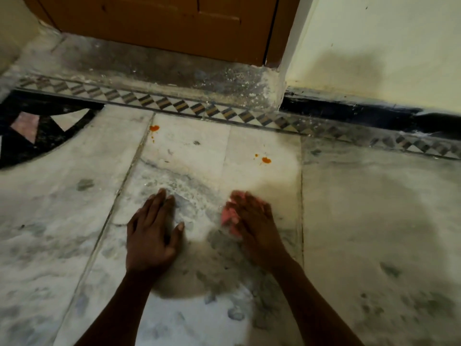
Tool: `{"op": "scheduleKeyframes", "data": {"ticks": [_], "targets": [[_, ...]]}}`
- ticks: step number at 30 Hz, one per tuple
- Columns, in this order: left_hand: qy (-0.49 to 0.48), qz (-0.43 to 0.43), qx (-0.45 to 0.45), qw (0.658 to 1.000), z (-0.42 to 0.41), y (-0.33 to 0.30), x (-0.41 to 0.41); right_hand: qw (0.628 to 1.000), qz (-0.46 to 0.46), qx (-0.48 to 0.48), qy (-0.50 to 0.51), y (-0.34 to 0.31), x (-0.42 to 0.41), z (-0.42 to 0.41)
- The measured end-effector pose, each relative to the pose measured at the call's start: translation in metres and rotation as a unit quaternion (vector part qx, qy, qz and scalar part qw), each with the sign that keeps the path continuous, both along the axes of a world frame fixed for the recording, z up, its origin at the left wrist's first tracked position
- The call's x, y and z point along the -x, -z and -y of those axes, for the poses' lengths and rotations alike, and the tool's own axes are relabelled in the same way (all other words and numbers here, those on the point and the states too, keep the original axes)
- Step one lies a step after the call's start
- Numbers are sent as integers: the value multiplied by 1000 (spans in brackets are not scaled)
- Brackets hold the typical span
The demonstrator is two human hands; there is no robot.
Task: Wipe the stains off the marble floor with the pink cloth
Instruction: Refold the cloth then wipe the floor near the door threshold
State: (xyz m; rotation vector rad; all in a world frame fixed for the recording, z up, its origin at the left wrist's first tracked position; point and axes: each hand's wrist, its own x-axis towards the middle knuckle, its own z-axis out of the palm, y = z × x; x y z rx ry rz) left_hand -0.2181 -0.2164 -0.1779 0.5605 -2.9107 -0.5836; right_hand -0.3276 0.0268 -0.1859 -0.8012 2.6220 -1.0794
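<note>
You get dim, yellowish light w/ no glare. A soft shadow sits on the wall right of the door. Your right hand is motion-blurred. Edges bow: the tile border below the door curves.

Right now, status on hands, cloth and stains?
Left hand flat on floor, empty. Right hand pressing pink cloth. Two orange stains ahead, untouched. Path clear.

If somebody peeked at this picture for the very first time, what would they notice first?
Probably the two bright orange stains on the pale marble floor: one near the patterned border, another farther right. Next, the pink cloth pressed under the right hand, with the left hand flat on the floor beside it.
</note>
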Motion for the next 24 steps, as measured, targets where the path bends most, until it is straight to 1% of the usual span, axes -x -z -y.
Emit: {"op": "scheduleKeyframes", "data": {"ticks": [1,2,3,4,5,6,7,8,10,12,15,17,18,19,20,22,24], "targets": [[1,0,-1,1000,1,0,1,990,71,116,29,-10,0,1],[2,-3,-2,1000,-1,-1,1,956,150,240,82,-18,2,2],[3,-5,-1,1000,-1,-1,0,893,239,358,130,-26,5,3],[4,-9,0,1000,-3,-2,0,811,325,458,162,-33,8,3],[5,-11,1,1000,-4,-2,-1,733,400,523,170,-38,11,1],[5,-13,0,1000,-4,-2,0,672,452,562,168,-42,13,0],[7,-18,-3,1000,-4,-3,0,638,481,574,180,-47,15,1],[16,-32,-13,999,-4,-4,-1,611,504,582,181,-55,13,2],[27,-96,-72,992,-11,-7,-1,596,531,572,190,-64,7,8],[0,-145,-182,973,-31,-21,-1,589,539,571,192,-69,2,21],[-65,-167,-317,931,-66,-49,-2,632,523,541,186,-74,-10,38],[-109,-184,-397,893,-76,-61,-1,671,501,524,157,-73,-16,48],[-125,-194,-428,874,-76,-62,0,685,490,519,149,-71,-18,51],[-137,-201,-448,860,-73,-63,0,699,475,513,149,-69,-19,55],[-148,-205,-456,853,-70,-62,-1,704,468,513,149,-68,-21,58],[-172,-216,-429,860,-65,-62,-5,692,482,522,128,-65,-22,60],[-189,-231,-405,864,-63,-66,-11,669,523,517,110,-64,-27,60]]}}
